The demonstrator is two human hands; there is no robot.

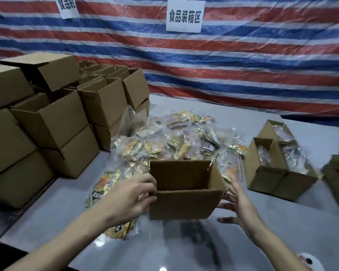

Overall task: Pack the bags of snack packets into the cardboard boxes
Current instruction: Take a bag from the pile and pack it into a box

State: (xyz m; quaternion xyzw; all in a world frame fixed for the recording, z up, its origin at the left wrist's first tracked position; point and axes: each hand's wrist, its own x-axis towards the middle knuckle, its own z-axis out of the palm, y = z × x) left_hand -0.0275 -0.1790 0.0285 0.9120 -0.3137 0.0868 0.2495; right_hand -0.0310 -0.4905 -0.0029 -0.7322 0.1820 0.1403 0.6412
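Behind the grey table (252,222) hangs a striped sheet (262,61) in red, white and blue, with a white paper sign (185,16) on it.

One open cardboard box (186,189) is held up just above the table, between both hands, and its inside looks empty. The left hand (128,198) grips the box at its left wall, with the fingers curled around the edge. The right hand (236,198) lies with spread, straight fingers against the right wall and the lower corner; it supports the box and does not clasp it.

Just behind the box, away from the person, lies the pile of snack bags (164,141). One bag (104,186) lies partly under the left hand and the box, so I judge the left hand is nearer to a bag for the next move. The long side of the box runs left to right in the view.

At the right stand filled boxes (278,167), well apart from the hands. At the left is a stack of empty boxes (47,118).

Hidden things: the bottom of the held box, the thumb of the left hand, and most print on the bags, which is blurred. How many bags the right boxes contain I cannot tell.
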